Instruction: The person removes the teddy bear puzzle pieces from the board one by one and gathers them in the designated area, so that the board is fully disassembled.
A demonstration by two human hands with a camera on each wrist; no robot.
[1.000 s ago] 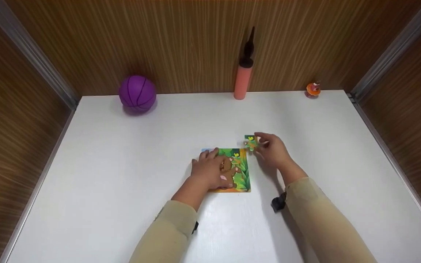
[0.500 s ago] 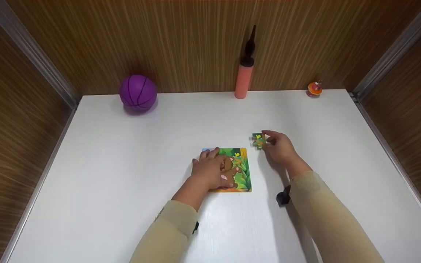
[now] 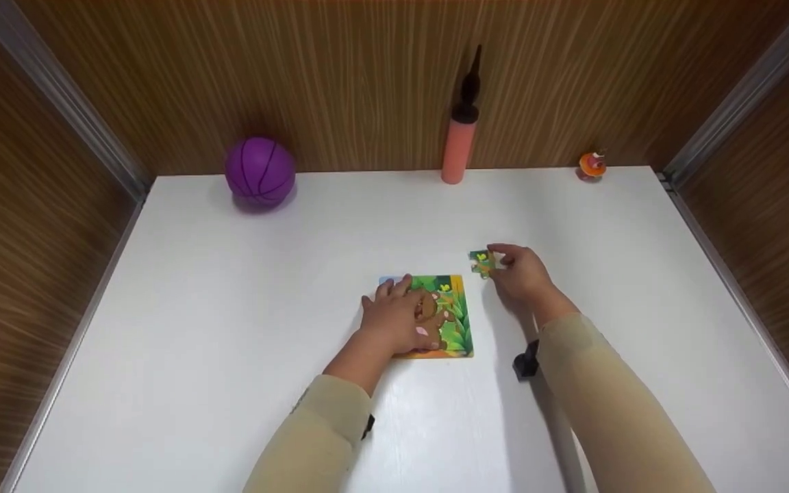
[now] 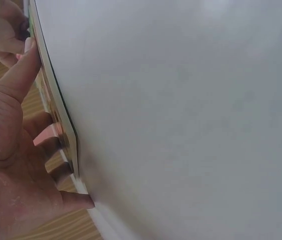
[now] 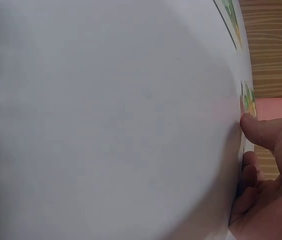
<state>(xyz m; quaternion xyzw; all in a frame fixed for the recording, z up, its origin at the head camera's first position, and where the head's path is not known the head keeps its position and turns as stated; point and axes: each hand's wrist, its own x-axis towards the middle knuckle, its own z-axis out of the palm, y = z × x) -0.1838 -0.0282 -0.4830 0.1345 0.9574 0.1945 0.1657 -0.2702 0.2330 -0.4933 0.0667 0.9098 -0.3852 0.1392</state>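
Note:
A square jigsaw puzzle with a brown animal, green leaves and an orange border lies flat on the white table. My left hand rests across its left part with the fingers spread, hiding much of the picture. In the left wrist view, the thumb and most fingertips press on the puzzle, while the little finger touches the table beyond its edge. Off the puzzle's upper right corner, my right hand pinches a small green jigsaw piece by its right side. This piece appears in the right wrist view at the thumb tip.
Along the back of the table stand a purple ball, a pink hand pump with a black nozzle, and a small orange-and-pink toy. Wood-grain panels enclose the back and both sides.
My right hand has moved the jigsaw piece a little to the right, away from the puzzle's corner, then stayed nearly there. My left hand has kept its place on the puzzle.

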